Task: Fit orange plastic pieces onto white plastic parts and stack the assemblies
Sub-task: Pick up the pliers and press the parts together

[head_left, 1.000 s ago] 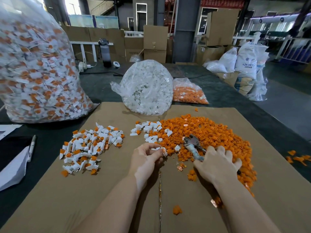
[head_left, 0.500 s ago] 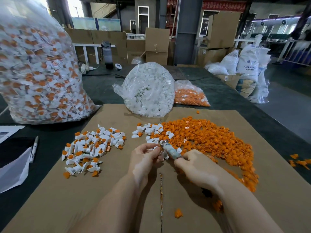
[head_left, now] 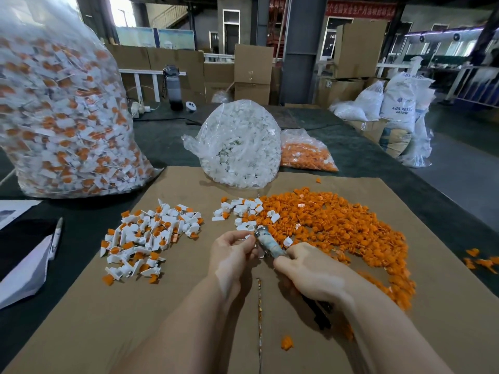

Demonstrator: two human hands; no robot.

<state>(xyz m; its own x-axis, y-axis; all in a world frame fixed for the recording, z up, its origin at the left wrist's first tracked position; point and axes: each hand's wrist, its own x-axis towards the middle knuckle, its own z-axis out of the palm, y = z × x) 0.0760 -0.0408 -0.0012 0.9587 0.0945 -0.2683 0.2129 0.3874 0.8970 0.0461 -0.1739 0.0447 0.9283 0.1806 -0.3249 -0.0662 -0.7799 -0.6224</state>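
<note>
Warehouse bench, cardboard sheet [head_left: 189, 314] as work surface. Our left hand [head_left: 229, 255] pinches white part [head_left: 247, 236]; right hand [head_left: 310, 271] grips pliers [head_left: 267, 242], tip at part. Orange pieces [head_left: 337, 225] heaped right, assemblies [head_left: 151, 238] left. We judge: seat squarely, squeeze gently.

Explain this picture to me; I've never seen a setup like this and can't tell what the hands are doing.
No machine here: a person wears a camera on the head, looking down at their own two hands over a cardboard sheet. The left hand pinches a small white part. The right hand grips a plier-like tool whose tip meets that part. To the right lies a heap of orange pieces, with loose white parts at its edge. To the left is a pile of finished assemblies, white with orange. Behind stand bags: assemblies, white parts, orange pieces.
</note>
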